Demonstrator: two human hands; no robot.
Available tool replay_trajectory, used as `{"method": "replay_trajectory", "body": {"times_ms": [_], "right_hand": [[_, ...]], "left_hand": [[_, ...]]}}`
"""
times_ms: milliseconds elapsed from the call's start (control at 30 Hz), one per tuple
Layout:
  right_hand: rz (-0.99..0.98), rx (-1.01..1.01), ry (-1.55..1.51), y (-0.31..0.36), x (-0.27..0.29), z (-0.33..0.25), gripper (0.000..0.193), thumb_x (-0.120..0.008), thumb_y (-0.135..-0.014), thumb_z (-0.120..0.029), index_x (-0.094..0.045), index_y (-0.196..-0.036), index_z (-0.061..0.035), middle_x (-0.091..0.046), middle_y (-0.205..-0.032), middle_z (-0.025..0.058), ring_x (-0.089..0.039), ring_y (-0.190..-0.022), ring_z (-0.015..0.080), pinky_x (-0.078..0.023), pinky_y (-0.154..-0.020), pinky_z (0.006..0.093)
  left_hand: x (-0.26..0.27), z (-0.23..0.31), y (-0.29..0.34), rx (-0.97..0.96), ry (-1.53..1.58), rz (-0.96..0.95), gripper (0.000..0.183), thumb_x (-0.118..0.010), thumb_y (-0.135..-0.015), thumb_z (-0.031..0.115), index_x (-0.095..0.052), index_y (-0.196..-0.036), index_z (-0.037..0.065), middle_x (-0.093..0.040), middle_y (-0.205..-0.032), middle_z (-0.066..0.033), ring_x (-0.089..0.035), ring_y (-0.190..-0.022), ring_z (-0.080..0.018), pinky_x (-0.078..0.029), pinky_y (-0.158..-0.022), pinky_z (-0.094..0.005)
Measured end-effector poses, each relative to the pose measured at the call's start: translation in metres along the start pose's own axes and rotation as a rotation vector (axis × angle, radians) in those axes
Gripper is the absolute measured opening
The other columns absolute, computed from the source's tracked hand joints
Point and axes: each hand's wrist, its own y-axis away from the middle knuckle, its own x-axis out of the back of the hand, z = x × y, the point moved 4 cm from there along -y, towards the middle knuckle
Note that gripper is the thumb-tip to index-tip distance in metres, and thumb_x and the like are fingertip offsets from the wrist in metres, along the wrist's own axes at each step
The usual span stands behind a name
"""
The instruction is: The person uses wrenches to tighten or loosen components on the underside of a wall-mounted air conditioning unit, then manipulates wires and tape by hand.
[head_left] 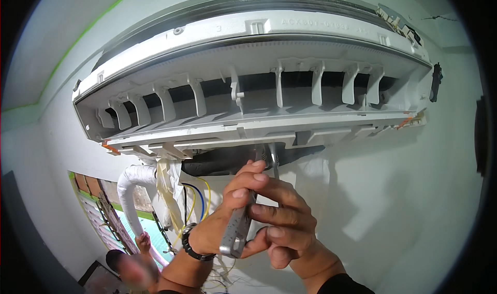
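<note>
Under the wall-mounted air conditioner indoor unit (259, 120), both my hands meet around a grey metal wrench (236, 236). Its flat handle, with a slotted hole at the end, points down toward me. My left hand (220, 224), a black watch on its wrist, is closed along the handle, fingers reaching up. From the right, my right hand (290, 221) has its curled fingertips against the same handle. Above the fingers a shiny metal piece (274, 159) stands up beside a dark wrapped pipe bundle (217, 162); fingers hide how it joins the wrench.
The unit's cover is off, baring its vanes (196, 97). Yellow, blue and black wires (201, 195) hang left of my hands, beside a white-wrapped pipe (127, 190) bending down toward a window opening (150, 226). Lower left, another person's hand (143, 242) touches that pipe.
</note>
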Motion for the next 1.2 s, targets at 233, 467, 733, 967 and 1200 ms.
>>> {"method": "replay_trajectory", "body": {"times_ms": [233, 467, 733, 967, 1200], "right_hand": [[-0.111, -0.142, 0.259, -0.003, -0.003, -0.007, 0.032, -0.051, -0.1, -0.035, -0.064, -0.127, -0.0228, -0.055, -0.145, 0.0189, -0.051, -0.134, 0.0423, -0.037, -0.113, 0.057], [-0.243, -0.414, 0.245, 0.001, 0.0, -0.025, 0.061, -0.059, -0.093, -0.047, -0.053, -0.139, -0.0082, -0.049, -0.148, 0.0236, -0.043, -0.143, 0.035, -0.029, -0.119, 0.0431], [-0.411, -0.576, 0.329, 0.004, -0.007, -0.02, 0.145, -0.084, -0.063, -0.065, 0.003, -0.161, -0.003, -0.018, -0.162, 0.0154, -0.024, -0.15, 0.0331, -0.021, -0.122, 0.0481], [-0.086, -0.542, 0.267, -0.002, -0.015, -0.016, 0.103, -0.078, -0.073, -0.06, -0.028, -0.147, -0.0089, -0.043, -0.14, 0.011, -0.042, -0.134, 0.0278, -0.03, -0.116, 0.0475], [0.002, -0.776, 0.503, 0.009, 0.0, -0.025, 0.083, -0.046, -0.088, -0.071, -0.035, -0.14, -0.0077, -0.048, -0.13, 0.0113, -0.047, -0.125, 0.023, -0.035, -0.111, 0.0424]], "left_hand": [[-0.002, -0.008, -0.007, 0.004, -0.387, -0.11, 0.086, -0.067, -0.09, 0.004, -0.016, -0.156, 0.024, -0.051, -0.134, -0.0196, -0.054, -0.122, -0.0435, -0.032, -0.113, -0.066], [-0.035, -0.022, -0.004, -0.234, -0.376, 0.312, 0.086, -0.076, -0.079, 0.001, -0.027, -0.149, 0.011, -0.05, -0.13, -0.0181, -0.057, -0.116, -0.04, -0.041, -0.108, -0.0632], [-0.033, -0.012, -0.013, -0.109, -0.279, 0.385, 0.079, -0.079, -0.075, 0.001, -0.036, -0.141, 0.008, -0.051, -0.126, -0.0171, -0.056, -0.117, -0.0376, -0.042, -0.107, -0.0589], [-0.031, -0.014, -0.011, -0.092, -0.202, 0.432, 0.059, -0.073, -0.073, -0.003, -0.05, -0.127, 0.005, -0.053, -0.12, -0.0128, -0.056, -0.111, -0.0348, -0.044, -0.108, -0.0538], [-0.031, -0.013, -0.016, -0.107, -0.135, 0.446, 0.05, -0.07, -0.078, 0.001, -0.054, -0.125, 0.006, -0.054, -0.119, -0.0121, -0.056, -0.112, -0.034, -0.044, -0.107, -0.0536]]}}
